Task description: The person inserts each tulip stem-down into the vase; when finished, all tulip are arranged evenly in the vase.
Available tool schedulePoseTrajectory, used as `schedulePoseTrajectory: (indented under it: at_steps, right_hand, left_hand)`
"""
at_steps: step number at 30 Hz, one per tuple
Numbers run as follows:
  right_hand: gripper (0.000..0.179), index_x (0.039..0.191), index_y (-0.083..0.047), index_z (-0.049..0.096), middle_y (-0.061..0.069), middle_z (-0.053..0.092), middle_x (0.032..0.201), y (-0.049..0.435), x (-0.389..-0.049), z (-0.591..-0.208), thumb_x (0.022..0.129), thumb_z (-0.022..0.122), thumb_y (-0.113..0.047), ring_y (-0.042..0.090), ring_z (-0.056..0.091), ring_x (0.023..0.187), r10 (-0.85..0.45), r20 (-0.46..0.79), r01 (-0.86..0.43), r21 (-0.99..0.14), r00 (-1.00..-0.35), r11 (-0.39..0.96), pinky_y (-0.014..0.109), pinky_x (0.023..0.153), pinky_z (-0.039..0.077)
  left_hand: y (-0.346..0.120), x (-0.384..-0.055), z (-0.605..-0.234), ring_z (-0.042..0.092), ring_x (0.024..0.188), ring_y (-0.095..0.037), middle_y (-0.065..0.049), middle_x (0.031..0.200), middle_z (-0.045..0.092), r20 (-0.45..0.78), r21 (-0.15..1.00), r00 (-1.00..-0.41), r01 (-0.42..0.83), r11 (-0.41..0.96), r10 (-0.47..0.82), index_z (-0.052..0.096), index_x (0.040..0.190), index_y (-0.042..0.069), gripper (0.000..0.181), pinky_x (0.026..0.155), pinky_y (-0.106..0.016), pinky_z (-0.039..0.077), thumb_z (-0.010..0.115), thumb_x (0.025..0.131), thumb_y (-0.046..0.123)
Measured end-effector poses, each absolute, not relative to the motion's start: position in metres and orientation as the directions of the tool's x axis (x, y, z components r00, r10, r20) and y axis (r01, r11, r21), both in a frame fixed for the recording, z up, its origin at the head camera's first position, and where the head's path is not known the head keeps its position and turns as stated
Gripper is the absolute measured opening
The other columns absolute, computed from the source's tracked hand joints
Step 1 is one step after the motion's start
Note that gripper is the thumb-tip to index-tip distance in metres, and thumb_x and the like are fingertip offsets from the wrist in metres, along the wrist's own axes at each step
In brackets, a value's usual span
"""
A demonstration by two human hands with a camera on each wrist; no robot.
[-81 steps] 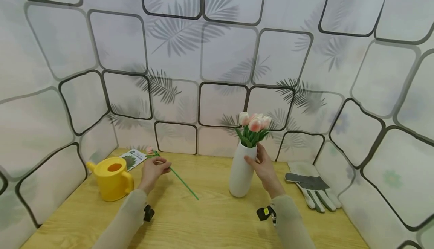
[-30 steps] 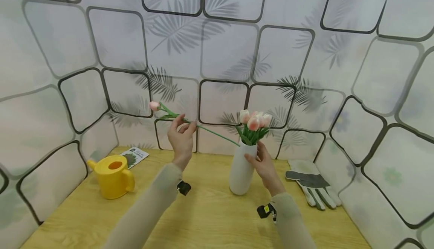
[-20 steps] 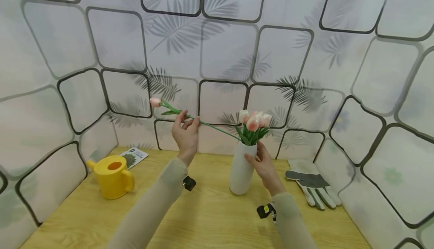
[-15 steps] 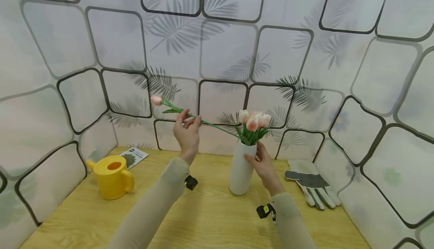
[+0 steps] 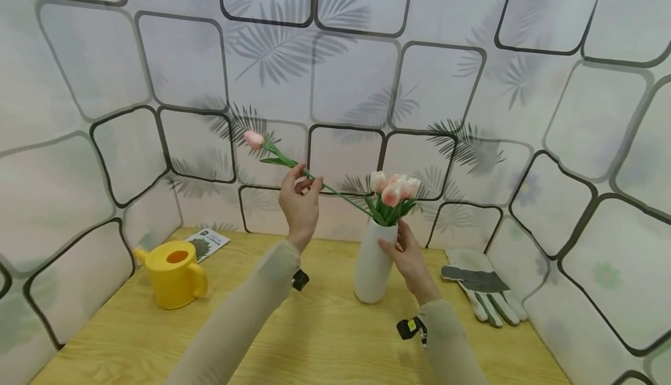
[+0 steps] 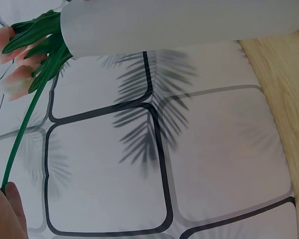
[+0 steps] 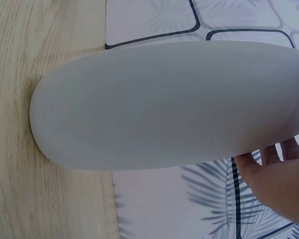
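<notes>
A white vase (image 5: 373, 265) stands upright on the table, with several pink-and-white tulips (image 5: 393, 193) in its mouth. My right hand (image 5: 410, 261) holds the vase by its upper right side; in the right wrist view the fingers and thumb (image 7: 249, 164) lie along its wall. Raised left of the vase, my left hand (image 5: 300, 207) pinches the green stem of a single pink tulip (image 5: 254, 140). That tulip slants, bloom up to the left, and its stem's lower end meets the leaves at the vase rim. The left wrist view shows the stem (image 6: 25, 122) reaching those leaves; its tip is hidden.
On the left of the wooden table (image 5: 314, 327) stands a yellow watering can (image 5: 173, 274), a sunflower-printed packet (image 5: 209, 242) lying behind it. Grey-and-white work gloves (image 5: 484, 286) lie at the right. Patterned wall covering (image 5: 346, 82) rises behind and on both sides.
My left hand has lifted the single tulip from near the packet and carried it up and right, bringing the stem's end to the vase mouth. My right hand and the vase have stayed put.
</notes>
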State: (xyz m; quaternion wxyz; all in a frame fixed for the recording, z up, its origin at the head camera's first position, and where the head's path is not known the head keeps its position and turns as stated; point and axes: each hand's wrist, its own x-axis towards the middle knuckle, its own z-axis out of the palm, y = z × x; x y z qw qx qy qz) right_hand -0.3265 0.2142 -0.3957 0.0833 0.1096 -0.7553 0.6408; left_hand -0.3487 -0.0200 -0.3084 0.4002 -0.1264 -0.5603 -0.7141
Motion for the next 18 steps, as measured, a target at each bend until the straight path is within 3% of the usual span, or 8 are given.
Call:
schedulePoseTrajectory:
  at_steps: [7, 15, 18]
  right_hand:
    - [0.077, 0.157, -0.018, 0.02, 0.013, 0.029, 0.158, 0.213, -0.325, -0.394, 0.096, 0.066, -0.022, 0.033, 0.027, 0.146, -0.061, 0.261, -0.268, -0.951, -0.963, 0.152, 0.058, 0.119, 0.021]
    - [0.077, 0.157, -0.016, 0.019, 0.013, 0.029, 0.158, 0.213, -0.325, -0.394, 0.096, 0.065, -0.021, 0.033, 0.027, 0.147, -0.06, 0.266, -0.273, -0.95, -0.962, 0.149, 0.059, 0.118, 0.021]
    - [0.077, 0.157, -0.017, 0.018, 0.013, 0.028, 0.158, 0.212, -0.324, -0.394, 0.096, 0.065, -0.021, 0.033, 0.027, 0.147, -0.06, 0.262, -0.268, -0.951, -0.963, 0.152, 0.058, 0.119, 0.021]
  left_hand:
    - [-0.013, -0.349, -0.307, 0.067, 0.091, -0.02, -0.012, 0.117, 0.06, 0.684, 0.677, -0.616, 0.735, 0.027, -0.391, 0.063, 0.127, 0.009, 0.039, 0.066, -0.016, 0.05, 0.072, 0.089, 0.007]
    - [-0.001, -0.35, -0.304, 0.07, 0.091, -0.021, -0.011, 0.108, 0.067, 0.82, 0.549, -0.485, 0.816, 0.181, -0.304, 0.068, 0.121, 0.008, 0.026, 0.074, -0.028, 0.059, 0.063, 0.096, 0.012]
    - [0.002, -0.348, -0.302, 0.069, 0.092, -0.02, -0.01, 0.108, 0.068, 0.841, 0.529, -0.47, 0.817, 0.23, -0.267, 0.068, 0.122, 0.01, 0.025, 0.075, -0.032, 0.059, 0.062, 0.097, 0.012]
